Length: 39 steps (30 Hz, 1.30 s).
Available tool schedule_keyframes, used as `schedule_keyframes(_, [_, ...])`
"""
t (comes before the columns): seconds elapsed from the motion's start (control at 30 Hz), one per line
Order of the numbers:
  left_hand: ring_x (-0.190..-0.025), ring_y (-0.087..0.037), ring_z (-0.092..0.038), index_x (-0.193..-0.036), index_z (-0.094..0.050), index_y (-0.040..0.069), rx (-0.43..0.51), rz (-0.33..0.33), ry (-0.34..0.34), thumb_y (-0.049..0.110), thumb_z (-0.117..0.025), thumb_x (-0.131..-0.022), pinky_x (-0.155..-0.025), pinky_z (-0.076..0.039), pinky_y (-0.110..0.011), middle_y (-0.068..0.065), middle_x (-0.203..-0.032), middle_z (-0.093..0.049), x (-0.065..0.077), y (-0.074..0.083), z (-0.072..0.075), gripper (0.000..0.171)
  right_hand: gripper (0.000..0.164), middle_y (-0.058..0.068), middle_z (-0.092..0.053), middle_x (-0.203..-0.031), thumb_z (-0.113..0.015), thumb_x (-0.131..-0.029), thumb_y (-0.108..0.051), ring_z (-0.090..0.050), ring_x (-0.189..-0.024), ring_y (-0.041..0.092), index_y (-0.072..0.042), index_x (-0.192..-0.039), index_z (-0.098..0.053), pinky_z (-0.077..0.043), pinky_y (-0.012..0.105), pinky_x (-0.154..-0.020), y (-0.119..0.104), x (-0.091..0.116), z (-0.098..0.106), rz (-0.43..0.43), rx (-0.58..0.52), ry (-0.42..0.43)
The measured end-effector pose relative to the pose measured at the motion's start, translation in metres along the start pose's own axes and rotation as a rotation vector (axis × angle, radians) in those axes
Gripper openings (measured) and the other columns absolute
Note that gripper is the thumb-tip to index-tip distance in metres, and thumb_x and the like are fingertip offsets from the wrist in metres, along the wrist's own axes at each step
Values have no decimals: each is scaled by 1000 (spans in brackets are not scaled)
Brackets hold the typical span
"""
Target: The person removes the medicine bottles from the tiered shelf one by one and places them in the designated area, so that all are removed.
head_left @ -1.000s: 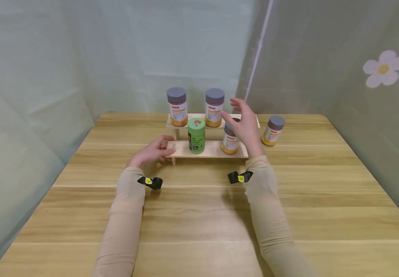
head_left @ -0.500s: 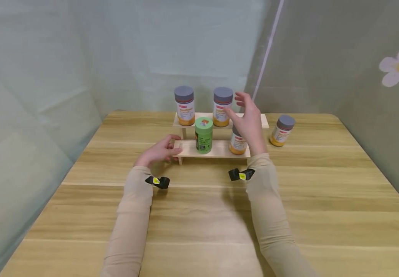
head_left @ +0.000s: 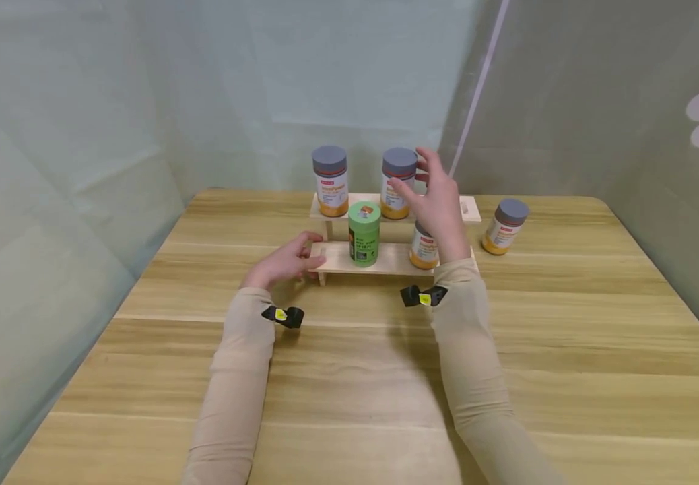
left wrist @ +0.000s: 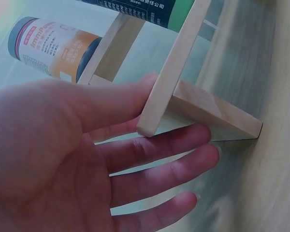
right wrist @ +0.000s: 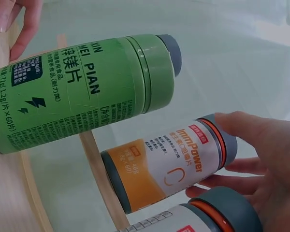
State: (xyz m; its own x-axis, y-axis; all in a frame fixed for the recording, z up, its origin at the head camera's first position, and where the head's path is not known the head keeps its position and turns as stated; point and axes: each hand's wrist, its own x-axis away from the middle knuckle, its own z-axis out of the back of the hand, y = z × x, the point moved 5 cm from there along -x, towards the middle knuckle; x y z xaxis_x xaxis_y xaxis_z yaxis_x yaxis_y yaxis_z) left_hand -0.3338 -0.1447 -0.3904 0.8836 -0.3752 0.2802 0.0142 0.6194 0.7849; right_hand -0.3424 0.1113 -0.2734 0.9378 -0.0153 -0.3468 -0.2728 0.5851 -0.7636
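1. Head view: a wooden two-step shelf stands on the bench, just above the middle of the frame. At its left end the left hand pinches the lower board, thumb on top. Right of centre, the right hand curls round the rear right jar, on the upper step. The rear left jar shares that step; the green jar and the front right jar stand on the lower one. A spare jar stands on the bench, right of the shelf.

2. Left wrist view: the board's end sits between thumb and fingers, mid-frame. A white-and-orange label at upper left reads "ImmPo…"; dark print at the top ends "责任公司".

3. Right wrist view: "XIN MEI PIAN", "锌镁片" and "72g(1.2g/片×60片)" mark the green jar at upper left. The held jar, lower centre, says "ImmPower", "维生素C咀嚼片" and a large "C"; the thumb touches its grey lid.
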Motion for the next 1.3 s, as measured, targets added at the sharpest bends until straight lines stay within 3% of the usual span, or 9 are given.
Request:
schedule_keyframes(0.23, [-107,-35,-61,-148,-26,12,-36,11,3,30,-49,-102,-90,-48,-43,-24,-130,-52,2,0,3,55,69,15,-52,-140,-67,-91,-34,-53,-126,30,-11,-148,-34,-46,43,-103,-4,0,-4,-33,64,14])
schedule_keyframes(0.47, [-108,-37,-61,-148,-27,11,-23,4,-9,30,-50,-101,-92,-48,-45,-26,-134,-50,1,-1,-1,56,70,16,-57,-136,-68,-91,-33,-55,-123,29,-12,-148,-33,-47,44,-100,-4,0,-8,-70,92,26])
schedule_keyframes(0.67, [-107,-36,-61,-148,-27,13,-17,11,-3,31,-50,-101,-91,-48,-43,-25,-137,-50,1,-5,-1,55,67,14,-59,-132,-72,-88,-30,-56,-120,27,-9,-143,-41,-45,42,-101,-1,-1,-7,-46,80,53])
schedule_keyframes(0.87, [-108,-36,-61,-149,-26,13,-7,7,-5,31,-50,-101,-93,-47,-43,-26,-139,-47,1,-5,0,56,63,14,-58,-133,-74,-86,-27,-56,-121,27,-7,-139,-46,-47,39,-102,-1,-1,-6,-8,4,66])
schedule_keyframes(1.3, [-110,-39,-60,-149,-24,10,-12,-25,-19,30,-50,-101,-94,-47,-47,-29,-140,-45,-3,-7,2,58,61,14,-55,-134,-73,-87,-24,-61,-118,28,-8,-138,-46,-52,37,-97,1,1,5,111,-282,159])
